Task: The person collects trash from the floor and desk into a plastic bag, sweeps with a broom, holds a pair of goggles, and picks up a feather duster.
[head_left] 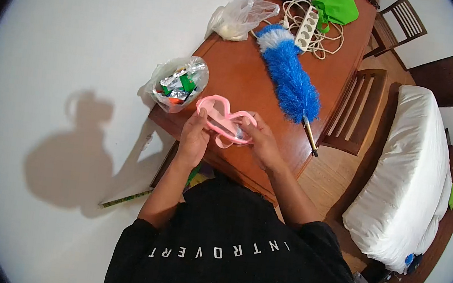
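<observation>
Between my two hands is a pink heart-shaped case (223, 120) with a clear window and a pink loop hanging below it. I can make out something small and pale behind the window near its right side. My left hand (194, 139) grips the case's left lower edge, the thumb against its rim. On the right side, my right hand (262, 143) has its fingers closed on the rim and window. The case is held above the near end of the brown wooden table (233, 78).
A plastic bag of wrappers (180, 83) stands at the table's left edge. Beyond are a clear bag (243, 17), a blue and white duster (290, 73), a power strip (307, 29) with tangled cord, and a green pouch (338, 8). A wooden chair (357, 109) stands at the right.
</observation>
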Tool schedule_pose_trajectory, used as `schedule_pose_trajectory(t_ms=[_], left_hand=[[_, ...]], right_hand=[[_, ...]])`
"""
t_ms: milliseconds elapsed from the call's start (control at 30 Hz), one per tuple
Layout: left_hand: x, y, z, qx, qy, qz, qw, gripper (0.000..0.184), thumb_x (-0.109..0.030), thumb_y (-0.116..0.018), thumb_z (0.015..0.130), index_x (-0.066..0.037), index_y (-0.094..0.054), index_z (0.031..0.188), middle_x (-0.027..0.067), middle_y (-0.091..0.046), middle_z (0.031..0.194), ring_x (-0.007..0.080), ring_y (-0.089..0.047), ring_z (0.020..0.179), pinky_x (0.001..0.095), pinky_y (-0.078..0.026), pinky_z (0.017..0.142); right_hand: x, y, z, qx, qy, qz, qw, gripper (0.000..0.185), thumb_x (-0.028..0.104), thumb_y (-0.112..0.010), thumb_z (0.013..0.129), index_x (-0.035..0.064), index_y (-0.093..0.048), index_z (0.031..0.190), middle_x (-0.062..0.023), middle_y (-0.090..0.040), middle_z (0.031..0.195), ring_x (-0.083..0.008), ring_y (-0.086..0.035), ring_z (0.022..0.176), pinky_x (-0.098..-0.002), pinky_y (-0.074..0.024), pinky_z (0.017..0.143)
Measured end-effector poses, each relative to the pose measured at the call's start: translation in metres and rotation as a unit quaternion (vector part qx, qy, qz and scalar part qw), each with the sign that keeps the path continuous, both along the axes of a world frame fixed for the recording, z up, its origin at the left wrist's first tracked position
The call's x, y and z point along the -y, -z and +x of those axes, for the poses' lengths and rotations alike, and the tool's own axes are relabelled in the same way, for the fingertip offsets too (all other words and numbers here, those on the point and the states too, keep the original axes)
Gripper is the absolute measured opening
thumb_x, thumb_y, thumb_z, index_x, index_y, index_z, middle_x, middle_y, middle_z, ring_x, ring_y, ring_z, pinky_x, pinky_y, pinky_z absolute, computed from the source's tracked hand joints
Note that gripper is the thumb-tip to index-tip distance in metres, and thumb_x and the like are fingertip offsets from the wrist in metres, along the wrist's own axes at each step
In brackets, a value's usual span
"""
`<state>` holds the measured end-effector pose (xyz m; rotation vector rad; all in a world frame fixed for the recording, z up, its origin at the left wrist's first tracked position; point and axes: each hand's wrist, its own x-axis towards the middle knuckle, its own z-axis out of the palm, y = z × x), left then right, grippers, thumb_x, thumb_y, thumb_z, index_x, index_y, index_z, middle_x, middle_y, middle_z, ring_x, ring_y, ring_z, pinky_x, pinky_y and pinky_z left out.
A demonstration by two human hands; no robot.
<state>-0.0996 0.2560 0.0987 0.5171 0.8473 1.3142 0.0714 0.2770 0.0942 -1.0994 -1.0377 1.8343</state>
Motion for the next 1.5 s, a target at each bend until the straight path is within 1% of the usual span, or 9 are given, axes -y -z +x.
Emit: schedule_pose_trajectory(t_ms=[67,267,500,567,800,1067,1267,1467,1500], left_hand=[[-0.002,-0.003,-0.002,-0.002,0.003,0.010,1.000,0.048,-0.042,-0.046,0.093,-0.004,-0.046,0.123,0.0044,-0.054,0.117,0.0167,-0.050,0.110,0.0344,-0.037,0.097],[-0.006,0.004,-0.010,0.027,0.044,0.016,0.999,0.043,-0.037,-0.048,0.093,-0.011,-0.045,0.127,0.0009,-0.057,0.104,0.0111,-0.056,0.093,0.0286,-0.045,0.078],[-0.009,-0.008,0.000,-0.087,0.012,-0.027,0.996,0.044,-0.031,-0.052,0.092,-0.008,-0.044,0.129,0.0026,-0.056,0.112,0.0145,-0.056,0.099,0.0305,-0.045,0.081],[-0.006,-0.010,0.004,-0.098,-0.001,-0.048,0.994,0.040,-0.030,-0.052,0.093,-0.007,-0.047,0.126,0.0041,-0.057,0.112,0.0149,-0.056,0.103,0.0306,-0.045,0.082],[-0.009,0.004,0.010,-0.130,0.087,-0.053,0.986,0.045,-0.032,-0.052,0.093,-0.005,-0.046,0.129,0.0010,-0.051,0.120,0.0108,-0.048,0.103,0.0283,-0.036,0.093],[-0.034,0.007,0.014,-0.197,0.013,-0.049,0.979,0.034,-0.024,-0.051,0.094,-0.005,-0.052,0.122,0.0001,-0.059,0.092,0.0044,-0.053,0.075,0.0186,-0.045,0.062],[-0.056,0.045,0.007,-0.341,0.031,-0.008,0.940,0.053,-0.030,-0.052,0.092,0.001,-0.039,0.133,0.0106,-0.060,0.109,0.0169,-0.058,0.094,0.0272,-0.047,0.079],[-0.039,0.042,0.001,-0.504,0.000,0.081,0.860,0.057,-0.030,-0.053,0.091,0.002,-0.034,0.135,0.0193,-0.037,0.138,0.0293,-0.034,0.130,0.0369,-0.029,0.104],[-0.031,0.052,0.000,-0.390,-0.009,0.032,0.920,0.056,-0.029,-0.053,0.091,-0.001,-0.034,0.136,0.0165,-0.036,0.139,0.0280,-0.032,0.130,0.0403,-0.029,0.105]], right_hand=[[-0.004,-0.005,0.006,-0.129,-0.017,-0.102,0.986,0.033,0.035,-0.047,0.094,0.0071,-0.052,0.110,-0.0015,-0.058,0.095,-0.0076,-0.054,0.086,-0.0256,-0.0454,0.074],[-0.018,-0.017,0.014,-0.244,0.025,-0.227,0.942,0.044,0.044,-0.036,0.095,0.0062,-0.052,0.112,-0.0107,-0.061,0.068,-0.0117,-0.052,0.039,-0.0202,-0.0426,0.032],[-0.015,-0.004,0.018,-0.279,-0.041,-0.223,0.933,0.047,0.045,-0.034,0.095,0.0058,-0.050,0.116,-0.0091,-0.061,0.075,-0.0137,-0.053,0.044,-0.0229,-0.0452,0.039],[-0.012,-0.001,0.015,-0.259,-0.023,-0.147,0.954,0.043,0.042,-0.036,0.096,0.0073,-0.049,0.119,-0.0048,-0.059,0.096,-0.0119,-0.056,0.078,-0.0292,-0.0483,0.066],[-0.016,0.007,0.001,-0.130,-0.004,-0.108,0.986,0.033,0.024,-0.044,0.094,0.0058,-0.043,0.122,-0.0041,-0.057,0.100,-0.0119,-0.056,0.089,-0.0289,-0.0487,0.069],[-0.035,0.017,-0.001,-0.016,-0.074,-0.117,0.990,0.038,0.016,-0.062,0.085,0.0089,-0.044,0.117,-0.0045,-0.059,0.102,-0.0155,-0.061,0.087,-0.0311,-0.0505,0.076],[-0.071,0.037,-0.009,-0.062,-0.019,-0.108,0.992,0.036,0.012,-0.063,0.084,0.0091,-0.044,0.114,-0.0047,-0.060,0.101,-0.0157,-0.061,0.085,-0.0312,-0.0514,0.076],[-0.136,0.074,-0.043,-0.062,0.019,-0.087,0.994,0.032,0.005,-0.061,0.084,0.0056,-0.043,0.110,-0.0068,-0.060,0.097,-0.0175,-0.063,0.083,-0.0298,-0.0541,0.070],[-0.147,0.082,-0.053,-0.064,0.016,-0.092,0.994,0.032,0.004,-0.061,0.083,0.0049,-0.042,0.110,-0.0075,-0.059,0.097,-0.0187,-0.063,0.084,-0.0297,-0.0546,0.070]])
